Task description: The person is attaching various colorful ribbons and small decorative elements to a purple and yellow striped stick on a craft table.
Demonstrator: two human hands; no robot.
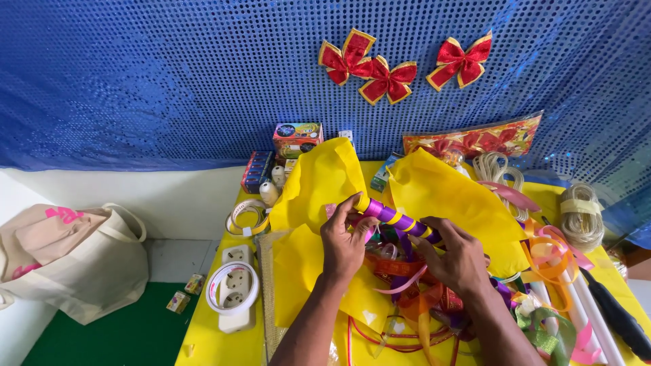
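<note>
Forearms: both reach up from the bottom edge of the head view, over a tangle of orange, red, purple and green ribbons [413,305].
Left hand [342,244]: fingers curled narrowly around the near end of a stick wound in purple and yellow bands [400,220], thumb pressed against its tip.
Right hand [458,257]: lies over the stick's far end with fingers bent; whether they clamp it fully, I cannot tell.
Stick: slants from upper left to lower right between the two hands, just above the ribbon pile and in front of the yellow fabric.
Yellow fabric [441,193]: two puffed folds rising behind the hands, one on each side of the stick.
Table [210,335]: yellow top, crowded.
Left of hands: white power strip [234,288] with a white tape ring resting on it; another tape roll [245,215] farther back.
Right of hands: white tubes [586,315], a dark tool, a coil of pale cord [582,217].
Back edge: small boxes [297,139] against a blue sequin curtain [135,81] carrying three red-and-gold bows [388,80].
Floor, left: a beige tote bag [74,261] on green matting.
</note>
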